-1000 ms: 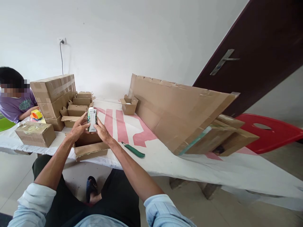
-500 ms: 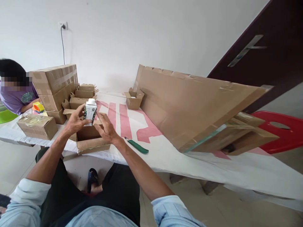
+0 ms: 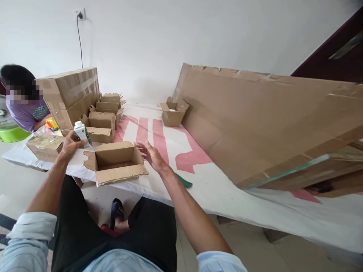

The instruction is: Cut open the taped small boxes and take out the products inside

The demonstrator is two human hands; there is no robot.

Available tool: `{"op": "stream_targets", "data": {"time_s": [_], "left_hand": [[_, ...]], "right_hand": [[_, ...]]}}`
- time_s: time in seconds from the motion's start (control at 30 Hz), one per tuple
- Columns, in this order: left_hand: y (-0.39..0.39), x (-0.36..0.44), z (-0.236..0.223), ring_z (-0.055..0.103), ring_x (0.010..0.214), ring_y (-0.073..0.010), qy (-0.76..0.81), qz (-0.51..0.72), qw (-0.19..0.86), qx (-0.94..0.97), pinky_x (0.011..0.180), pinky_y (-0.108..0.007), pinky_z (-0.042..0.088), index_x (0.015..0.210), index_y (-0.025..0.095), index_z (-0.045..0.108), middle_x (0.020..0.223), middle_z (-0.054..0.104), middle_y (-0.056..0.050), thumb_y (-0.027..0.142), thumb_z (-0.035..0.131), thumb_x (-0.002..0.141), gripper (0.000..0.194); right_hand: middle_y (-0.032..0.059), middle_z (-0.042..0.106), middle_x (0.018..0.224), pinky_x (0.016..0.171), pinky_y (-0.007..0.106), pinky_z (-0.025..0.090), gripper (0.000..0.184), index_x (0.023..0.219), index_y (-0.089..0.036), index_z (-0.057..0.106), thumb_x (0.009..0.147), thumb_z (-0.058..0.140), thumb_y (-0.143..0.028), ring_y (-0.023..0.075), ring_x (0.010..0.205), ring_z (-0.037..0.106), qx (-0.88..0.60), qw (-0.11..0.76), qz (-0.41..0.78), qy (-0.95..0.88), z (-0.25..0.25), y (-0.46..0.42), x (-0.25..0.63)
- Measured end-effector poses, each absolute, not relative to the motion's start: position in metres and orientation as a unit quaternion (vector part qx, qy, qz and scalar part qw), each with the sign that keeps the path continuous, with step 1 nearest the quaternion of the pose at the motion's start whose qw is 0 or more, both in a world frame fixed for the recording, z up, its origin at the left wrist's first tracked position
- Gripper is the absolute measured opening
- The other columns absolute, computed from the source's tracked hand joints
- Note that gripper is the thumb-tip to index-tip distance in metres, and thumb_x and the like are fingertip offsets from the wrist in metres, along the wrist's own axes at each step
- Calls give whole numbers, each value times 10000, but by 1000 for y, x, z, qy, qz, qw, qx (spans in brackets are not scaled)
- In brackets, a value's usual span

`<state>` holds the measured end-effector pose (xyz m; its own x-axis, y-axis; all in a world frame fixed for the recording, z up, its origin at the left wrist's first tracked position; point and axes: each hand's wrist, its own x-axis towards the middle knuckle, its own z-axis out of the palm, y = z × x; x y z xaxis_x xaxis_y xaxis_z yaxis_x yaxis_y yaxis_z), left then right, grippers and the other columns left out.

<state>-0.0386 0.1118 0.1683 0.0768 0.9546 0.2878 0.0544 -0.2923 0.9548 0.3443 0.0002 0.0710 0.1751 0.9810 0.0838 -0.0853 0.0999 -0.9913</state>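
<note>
My left hand (image 3: 70,145) grips a small white drink carton (image 3: 82,134) with a white screw cap and a dark green pattern, tilted a little to the left. Between my hands an open cardboard box (image 3: 120,174) stands at the table's front edge, its flaps folded out and its visible inside bare. My right hand (image 3: 151,155) is by the box's right end, fingers spread and holding nothing; whether a fingertip touches the flap I cannot tell. Under my right forearm lies a green-handled knife (image 3: 184,181), its blade hidden.
Several open boxes (image 3: 102,120) line up behind, beside stacked taped cartons (image 3: 68,92). One closed box (image 3: 45,145) lies at the left. A small open box (image 3: 172,115) stands near a large leaning cardboard sheet (image 3: 241,121). A person in purple (image 3: 27,113) sits at the far left.
Both hands were at the carton over the box. My left hand has carried it left, and my right hand has let go and moved right. The view has turned right.
</note>
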Motion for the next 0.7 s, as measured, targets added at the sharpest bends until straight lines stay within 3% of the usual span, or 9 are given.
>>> {"op": "stream_targets", "data": {"time_s": [0.13, 0.27, 0.4, 0.53, 0.6, 0.7], "left_hand": [[117, -36, 136, 770, 867, -248, 431, 507, 436, 606, 782, -333, 625, 1036, 204, 716, 913, 814, -22, 322, 1110, 415, 746], [139, -36, 118, 760, 930, -275, 436, 443, 387, 681, 877, -360, 605, 984, 216, 751, 912, 799, -36, 339, 1045, 487, 590], [170, -32, 110, 737, 958, -295, 469, 303, 215, 801, 910, -374, 590, 967, 254, 821, 981, 812, -52, 289, 917, 606, 375], [190, -18, 107, 750, 1184, -355, 482, 150, 52, 861, 973, -408, 595, 1211, 300, 875, 1232, 825, -117, 273, 827, 830, 385], [197, -7, 107, 718, 1329, -390, 497, 85, -3, 864, 1050, -467, 595, 1354, 316, 855, 1365, 801, -141, 233, 761, 916, 455], [205, 11, 107, 668, 1438, -427, 526, 19, -49, 849, 1157, -558, 567, 1504, 342, 814, 1407, 782, -160, 167, 694, 976, 569]], "right_hand": [[191, 805, 1480, 1067, 458, 608, 993, 1321, -230, 844, 895, 496, -1057, 356, 1359, 744, -477, 618, 487, -390, 45, 9, 343], [189, 859, 1256, 1058, 505, 598, 991, 1195, -217, 866, 821, 566, -1084, 381, 1261, 757, -504, 597, 470, -411, 22, 16, 338], [125, 821, 981, 898, 467, 597, 811, 968, -238, 818, 857, 615, -1016, 356, 1048, 741, -510, 577, 450, -452, 2, 18, 331], [36, 655, 784, 778, 394, 522, 656, 732, -262, 637, 868, 663, -903, 252, 810, 606, -525, 590, 378, -484, -19, 23, 328], [19, 620, 776, 767, 378, 496, 585, 723, -262, 618, 890, 675, -820, 230, 782, 573, -522, 587, 353, -508, -27, 25, 330], [28, 654, 810, 786, 376, 496, 503, 769, -261, 655, 939, 651, -735, 238, 803, 595, -511, 574, 341, -540, -35, 28, 333]]}}
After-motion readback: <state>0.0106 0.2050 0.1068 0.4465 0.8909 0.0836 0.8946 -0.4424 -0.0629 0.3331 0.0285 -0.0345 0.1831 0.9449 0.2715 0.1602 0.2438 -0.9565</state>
